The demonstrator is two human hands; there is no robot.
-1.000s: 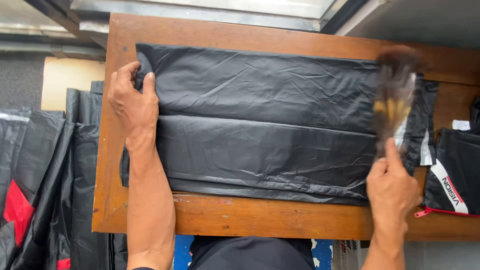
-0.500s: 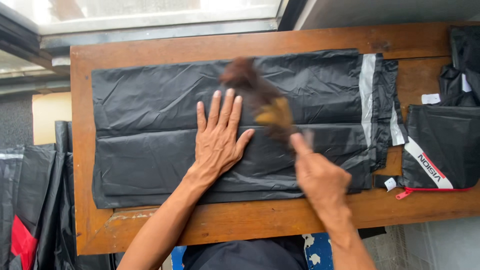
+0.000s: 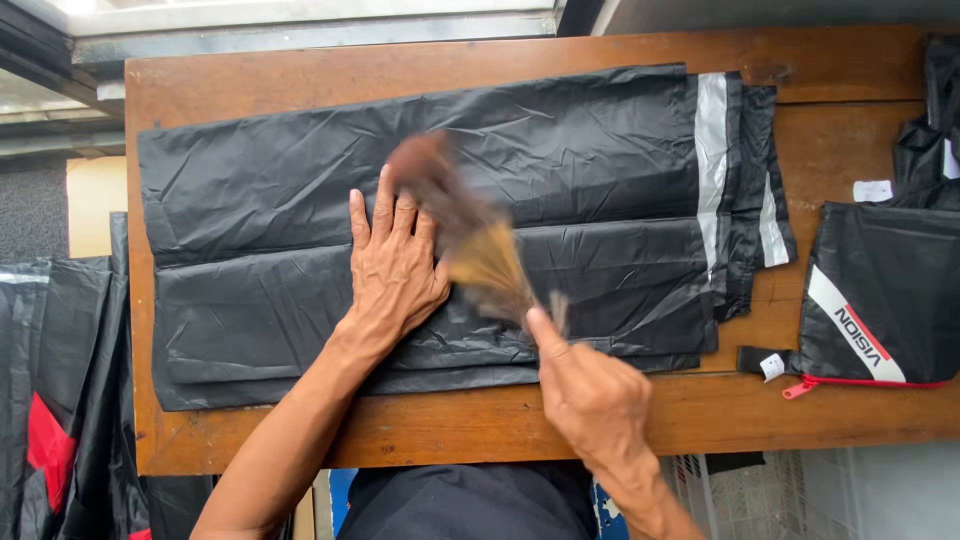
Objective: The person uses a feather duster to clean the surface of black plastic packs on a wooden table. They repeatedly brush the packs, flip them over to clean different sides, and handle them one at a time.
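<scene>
A folded black plastic garment point(image 3: 560, 160) with pale reflective stripes at its right end lies flat across the wooden table point(image 3: 800, 420). My left hand point(image 3: 395, 265) presses flat on its middle, fingers spread and pointing away from me. My right hand point(image 3: 590, 395) grips the handle of a small brown brush point(image 3: 470, 235), which is blurred with motion and lies across the cloth just right of my left hand.
A black pouch point(image 3: 880, 300) with a red zipper and white stripe sits at the table's right end, with more black cloth point(image 3: 925, 140) behind it. More black and red garments point(image 3: 50, 400) hang at the left of the table. A window frame runs along the far edge.
My left hand went from the cloth's left end to its middle. The brush in my right hand swept from the right end leftward across the cloth.
</scene>
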